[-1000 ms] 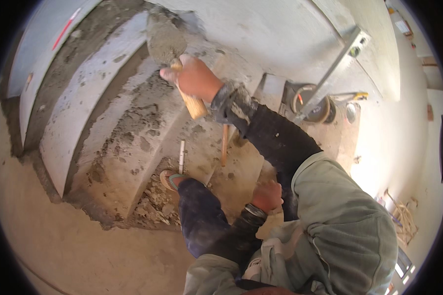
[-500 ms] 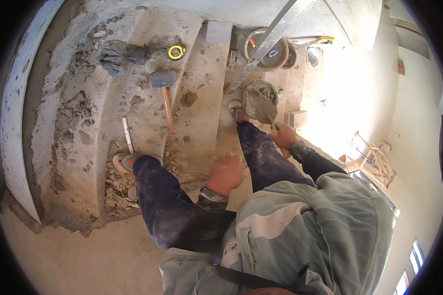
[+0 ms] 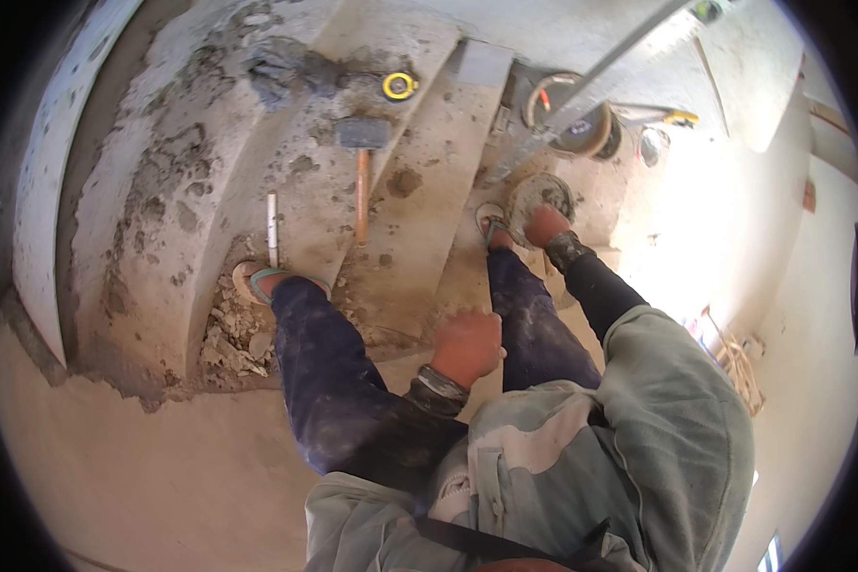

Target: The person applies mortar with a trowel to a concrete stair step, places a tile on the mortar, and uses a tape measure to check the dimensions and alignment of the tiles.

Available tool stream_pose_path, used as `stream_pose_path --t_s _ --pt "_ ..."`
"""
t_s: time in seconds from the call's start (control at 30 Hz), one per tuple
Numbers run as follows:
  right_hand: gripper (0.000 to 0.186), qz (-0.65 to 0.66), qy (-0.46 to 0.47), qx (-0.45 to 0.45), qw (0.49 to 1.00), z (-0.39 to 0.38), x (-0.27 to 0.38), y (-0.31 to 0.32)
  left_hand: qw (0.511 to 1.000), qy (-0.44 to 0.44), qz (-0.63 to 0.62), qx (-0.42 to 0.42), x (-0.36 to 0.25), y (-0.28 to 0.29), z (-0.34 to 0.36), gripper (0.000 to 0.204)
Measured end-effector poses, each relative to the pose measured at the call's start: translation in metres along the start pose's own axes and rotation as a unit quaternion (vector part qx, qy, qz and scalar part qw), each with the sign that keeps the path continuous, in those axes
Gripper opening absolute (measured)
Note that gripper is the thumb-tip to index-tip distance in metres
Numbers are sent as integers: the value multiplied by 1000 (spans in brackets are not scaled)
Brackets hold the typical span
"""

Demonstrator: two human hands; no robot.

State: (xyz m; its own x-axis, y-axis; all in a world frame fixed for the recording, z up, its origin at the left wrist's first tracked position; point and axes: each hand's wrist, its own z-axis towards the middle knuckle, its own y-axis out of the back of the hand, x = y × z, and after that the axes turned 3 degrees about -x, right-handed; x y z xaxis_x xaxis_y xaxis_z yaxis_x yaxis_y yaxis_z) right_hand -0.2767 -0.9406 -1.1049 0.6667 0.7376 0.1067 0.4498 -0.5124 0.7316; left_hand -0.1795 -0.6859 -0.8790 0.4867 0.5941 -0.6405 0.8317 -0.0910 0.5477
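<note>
My right hand [image 3: 546, 226] is closed at the rim of a round bucket [image 3: 515, 203] with grey wet mortar [image 3: 555, 193] inside. It grips a trowel, whose handle is covered by the fingers and whose blade is down in the bucket, hard to make out. My left hand [image 3: 467, 345] is curled into a fist above my lap, between my knees; whatever it may hold is hidden. Just beyond the bucket, a long metal straightedge [image 3: 582, 100] leans diagonally across the steps.
On the concrete steps [image 3: 429, 191] lie a mallet [image 3: 362, 133] with a wooden handle, a yellow tape measure [image 3: 399, 87], a white stick [image 3: 273, 229] and a dark rag [image 3: 281, 69]. Rubble [image 3: 234, 334] lies beside my left sandal. Another bucket [image 3: 586, 133] and a yellow-handled saw [image 3: 672, 117] stand farther back.
My right hand has moved forward to the bucket, and the mortar-covered trowel blade has dropped from view into it. My left hand stays closed near my lap. The view has shifted slightly.
</note>
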Motion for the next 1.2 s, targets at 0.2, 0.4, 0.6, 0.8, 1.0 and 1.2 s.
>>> stream_pose_path --t_s 0.2,0.4,0.6,0.8,1.0,1.2 --pt "67 51 149 -306 939 131 179 74 1000 12 13 2 1 -2 -2 33" --pt "92 30 98 -172 980 199 266 82 995 32 13 -95 9 -2 -12 33" --pt "54 188 158 -251 936 195 239 70 991 53 -15 -126 31 -11 0 31" --pt "54 806 95 120 572 42 138 63 938 58 12 -341 71 11 11 31" --pt "36 774 -3 411 482 -116 80 114 931 138 -145 -305 34 55 -21 39" --pt "38 657 37 490 571 -160 44 171 919 111 -180 -331 -72 60 -62 38"
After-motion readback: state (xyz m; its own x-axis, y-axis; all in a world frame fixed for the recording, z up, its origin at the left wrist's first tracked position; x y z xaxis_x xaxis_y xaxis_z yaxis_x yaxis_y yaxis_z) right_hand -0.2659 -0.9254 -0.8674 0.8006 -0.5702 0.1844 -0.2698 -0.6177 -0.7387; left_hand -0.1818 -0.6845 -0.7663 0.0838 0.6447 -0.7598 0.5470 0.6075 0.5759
